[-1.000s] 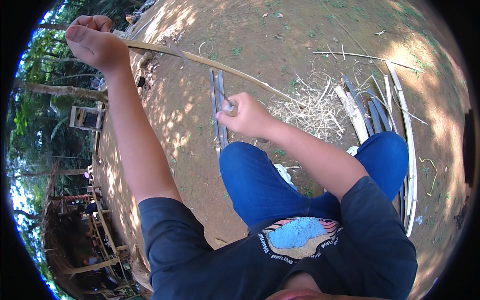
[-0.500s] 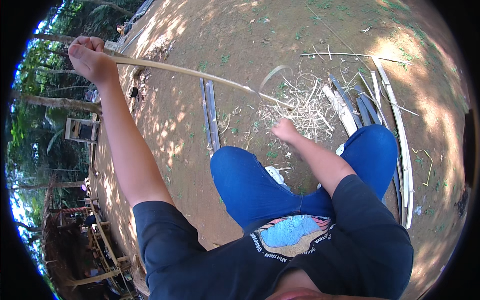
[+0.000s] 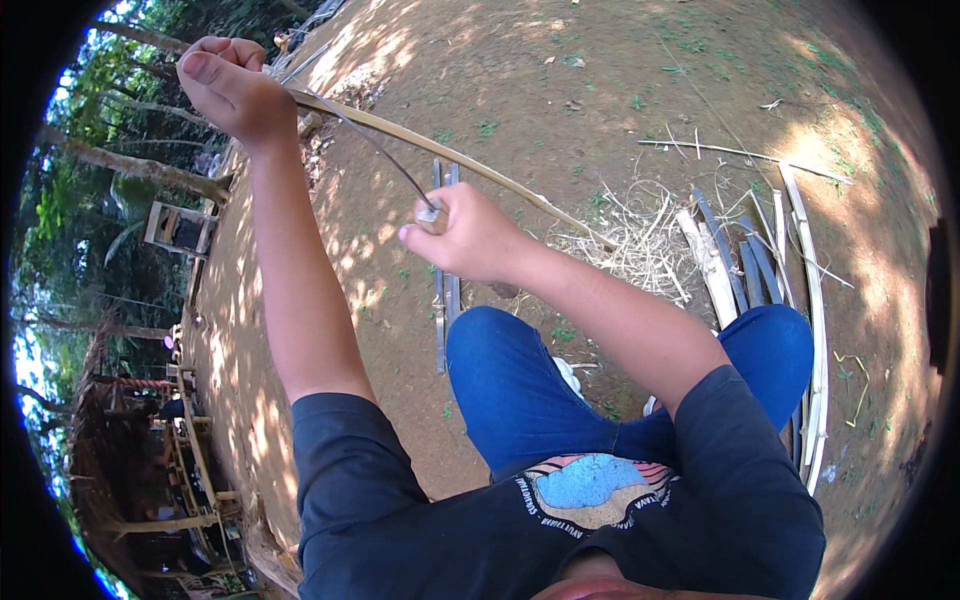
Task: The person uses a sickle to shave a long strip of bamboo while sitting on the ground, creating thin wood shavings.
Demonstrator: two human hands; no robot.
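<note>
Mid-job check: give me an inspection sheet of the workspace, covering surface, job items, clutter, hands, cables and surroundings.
Surface: brown earth ground with sunlit patches and small green tufts.
Job's things: long, narrow, pale wood-like strip, slanting down to the shavings; thin dark-bladed knife near it, contact unclear.
Clutter: tangled pile of pale curled shavings; dark and pale flat strips beyond it to the right; two dark narrow slats beside the blue-denim left knee.
Left hand: fingers closed at the strip's upper end.
Right hand: fingers closed round the knife's handle.
Cables: nothing seen for certain; one thin line on the ground is too fine to identify.
Surroundings: trees and a brown thatched shelter, both at left.
</note>
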